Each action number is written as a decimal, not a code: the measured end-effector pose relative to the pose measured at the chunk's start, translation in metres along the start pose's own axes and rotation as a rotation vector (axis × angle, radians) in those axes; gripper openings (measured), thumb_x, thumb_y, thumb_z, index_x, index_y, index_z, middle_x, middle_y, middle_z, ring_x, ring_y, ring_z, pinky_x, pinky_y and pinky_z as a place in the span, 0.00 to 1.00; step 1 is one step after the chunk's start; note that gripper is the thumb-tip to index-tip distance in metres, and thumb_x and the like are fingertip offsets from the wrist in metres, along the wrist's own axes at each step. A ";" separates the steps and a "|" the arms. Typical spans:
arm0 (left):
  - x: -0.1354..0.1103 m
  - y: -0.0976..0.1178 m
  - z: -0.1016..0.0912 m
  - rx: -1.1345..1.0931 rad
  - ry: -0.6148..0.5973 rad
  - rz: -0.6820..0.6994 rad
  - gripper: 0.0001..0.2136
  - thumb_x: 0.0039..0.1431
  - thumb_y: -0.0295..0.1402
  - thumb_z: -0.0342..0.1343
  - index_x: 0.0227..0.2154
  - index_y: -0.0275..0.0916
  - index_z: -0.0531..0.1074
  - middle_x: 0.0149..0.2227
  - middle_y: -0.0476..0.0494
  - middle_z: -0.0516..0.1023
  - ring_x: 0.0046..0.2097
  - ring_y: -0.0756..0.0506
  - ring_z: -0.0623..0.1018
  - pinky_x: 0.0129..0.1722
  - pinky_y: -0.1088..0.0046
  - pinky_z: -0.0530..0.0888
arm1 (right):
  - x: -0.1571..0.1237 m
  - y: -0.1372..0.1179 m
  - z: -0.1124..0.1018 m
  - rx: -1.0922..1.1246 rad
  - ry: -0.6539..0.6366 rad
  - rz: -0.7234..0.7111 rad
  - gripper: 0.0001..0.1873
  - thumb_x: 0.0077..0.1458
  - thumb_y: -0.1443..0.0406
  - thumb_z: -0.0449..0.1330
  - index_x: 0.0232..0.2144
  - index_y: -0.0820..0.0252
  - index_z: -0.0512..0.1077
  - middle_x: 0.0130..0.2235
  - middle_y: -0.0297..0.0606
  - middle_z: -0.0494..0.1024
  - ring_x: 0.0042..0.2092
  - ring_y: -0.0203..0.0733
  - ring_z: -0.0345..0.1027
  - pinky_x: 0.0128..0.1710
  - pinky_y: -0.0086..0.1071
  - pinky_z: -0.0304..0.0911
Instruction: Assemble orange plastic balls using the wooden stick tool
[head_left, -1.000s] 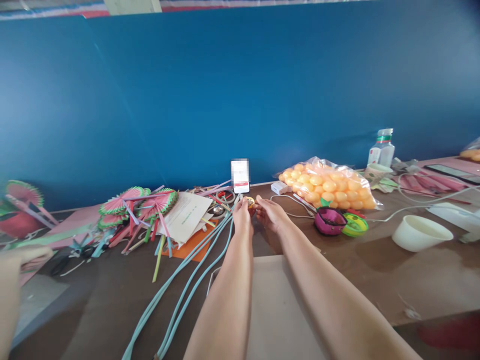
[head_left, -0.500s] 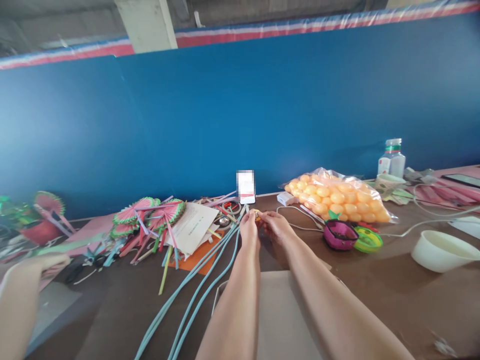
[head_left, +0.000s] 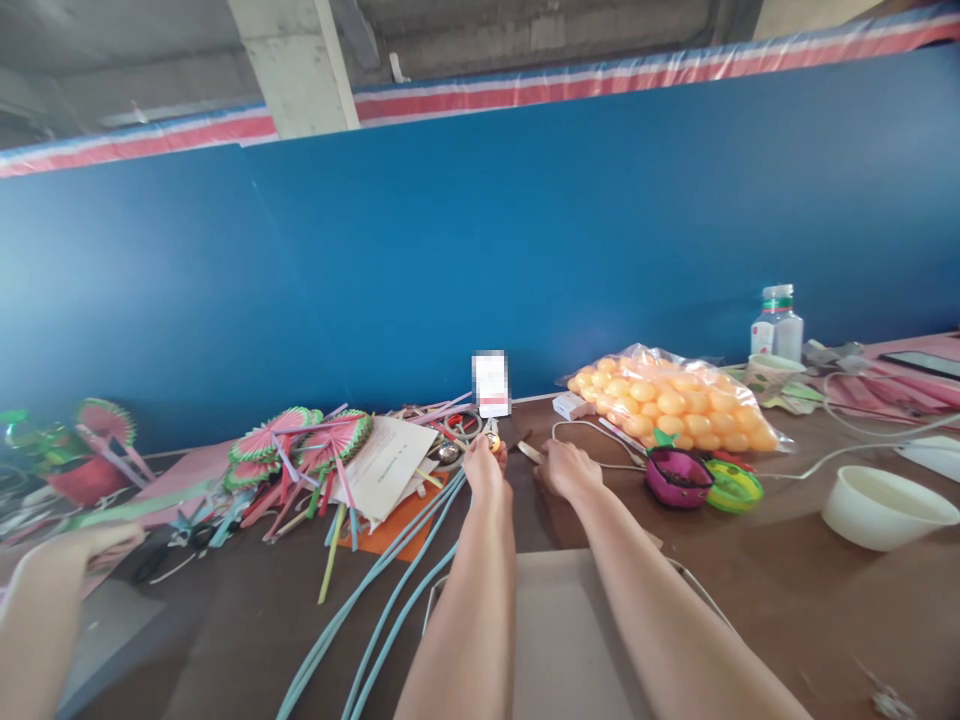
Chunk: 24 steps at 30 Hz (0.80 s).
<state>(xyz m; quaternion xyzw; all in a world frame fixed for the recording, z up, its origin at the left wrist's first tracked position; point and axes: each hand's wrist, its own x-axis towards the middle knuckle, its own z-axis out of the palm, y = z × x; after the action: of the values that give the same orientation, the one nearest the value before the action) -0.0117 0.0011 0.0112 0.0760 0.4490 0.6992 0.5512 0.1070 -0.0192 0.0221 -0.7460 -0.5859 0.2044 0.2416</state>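
In the middle of the head view, my left hand (head_left: pixel 484 468) is closed around a small round yellow-and-metallic thing (head_left: pixel 493 441), which shows above the fingertips. My right hand (head_left: pixel 568 468) is apart from it, low over the brown table. Its fingers are closed on a small pale strip-like thing (head_left: pixel 529 453) that points left; its exact kind is too small to tell. Just behind my left hand stands a propped phone (head_left: pixel 493 388) with a partly blurred screen. Light blue cords (head_left: pixel 397 545) run beside my left forearm towards me.
Folded-paper fans (head_left: pixel 276 440), papers (head_left: pixel 391 462) and a metal ball-like thing lie left. A bag of orange balls (head_left: pixel 682 400), purple basket (head_left: pixel 679 478), white bowl (head_left: pixel 889 508) and bottles (head_left: pixel 778 322) stand right. Another person's hand (head_left: pixel 112 545) is at far left.
My hands were together at the small round yellow thing and have parted. My right hand has moved right and down with the pale strip-like thing; my left keeps the round thing, slightly left and lower.
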 end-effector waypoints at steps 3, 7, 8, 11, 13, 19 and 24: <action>-0.001 -0.002 -0.001 -0.014 0.036 -0.034 0.04 0.57 0.28 0.55 0.36 0.36 0.69 0.30 0.47 0.74 0.28 0.53 0.76 0.29 0.79 0.72 | 0.001 0.000 0.005 -0.206 -0.108 0.028 0.16 0.52 0.67 0.61 0.46 0.57 0.73 0.50 0.51 0.73 0.53 0.57 0.67 0.47 0.44 0.60; 0.000 -0.003 -0.002 -0.004 0.067 -0.038 0.04 0.58 0.28 0.55 0.36 0.35 0.69 0.30 0.47 0.73 0.27 0.53 0.76 0.29 0.79 0.72 | 0.001 0.000 0.009 -0.260 -0.095 -0.008 0.18 0.56 0.68 0.54 0.49 0.59 0.72 0.50 0.53 0.72 0.53 0.56 0.67 0.47 0.41 0.60; 0.001 -0.002 -0.002 -0.005 0.079 -0.032 0.04 0.59 0.28 0.54 0.36 0.35 0.69 0.30 0.47 0.73 0.27 0.53 0.76 0.29 0.79 0.72 | 0.000 -0.001 0.008 -0.256 -0.064 -0.027 0.18 0.57 0.68 0.54 0.50 0.59 0.72 0.50 0.53 0.72 0.53 0.56 0.67 0.47 0.41 0.60; 0.003 0.000 -0.001 -0.012 0.104 -0.026 0.03 0.60 0.29 0.53 0.36 0.35 0.68 0.29 0.47 0.73 0.27 0.53 0.75 0.29 0.79 0.72 | -0.005 -0.006 0.004 -0.218 0.062 -0.097 0.19 0.56 0.68 0.54 0.50 0.56 0.72 0.49 0.50 0.71 0.52 0.55 0.66 0.47 0.40 0.60; 0.003 0.002 0.000 -0.026 0.113 -0.046 0.02 0.61 0.29 0.52 0.36 0.36 0.68 0.29 0.47 0.72 0.26 0.53 0.75 0.29 0.80 0.72 | -0.010 -0.010 -0.001 -0.181 0.146 -0.146 0.18 0.56 0.68 0.55 0.49 0.53 0.71 0.49 0.48 0.71 0.51 0.53 0.65 0.47 0.40 0.60; -0.002 0.010 0.003 -0.154 0.047 -0.100 0.02 0.62 0.27 0.52 0.34 0.37 0.68 0.31 0.46 0.72 0.29 0.53 0.76 0.32 0.77 0.76 | -0.023 -0.022 -0.014 -0.115 0.308 -0.299 0.18 0.56 0.68 0.56 0.48 0.50 0.71 0.46 0.44 0.70 0.49 0.49 0.64 0.47 0.38 0.59; -0.003 0.012 0.006 -0.202 0.018 -0.058 0.04 0.62 0.25 0.50 0.32 0.35 0.67 0.30 0.45 0.70 0.30 0.52 0.75 0.35 0.75 0.78 | -0.028 -0.024 -0.018 -0.125 0.302 -0.362 0.17 0.55 0.69 0.56 0.46 0.50 0.73 0.45 0.43 0.70 0.48 0.49 0.64 0.44 0.37 0.59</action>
<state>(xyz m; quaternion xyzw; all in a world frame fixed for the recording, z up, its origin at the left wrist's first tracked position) -0.0158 0.0018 0.0241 0.0007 0.3832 0.7253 0.5719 0.0923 -0.0441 0.0514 -0.6646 -0.6787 0.0071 0.3126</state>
